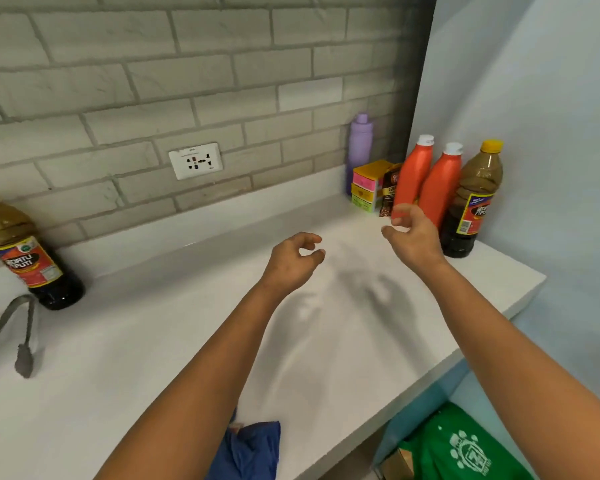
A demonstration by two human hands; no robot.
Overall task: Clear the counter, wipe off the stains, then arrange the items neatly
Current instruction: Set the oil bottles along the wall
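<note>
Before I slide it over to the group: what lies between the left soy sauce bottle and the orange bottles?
Head view: only bare counter between soy sauce bottle and orange bottles; both hands hover above.

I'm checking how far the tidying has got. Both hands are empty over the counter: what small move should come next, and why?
Probably reach the left hand to the soy sauce bottle by the faucet and carry it to the right corner. The other bottles, including its twin, are grouped there; this one stands alone, and both hands hold nothing.

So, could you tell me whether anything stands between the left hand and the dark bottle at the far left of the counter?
Nothing visible does. The left hand hovers empty mid-counter, and only bare white counter lies between it and the dark bottle. The tongs lie nearer the front, off that line.
</note>
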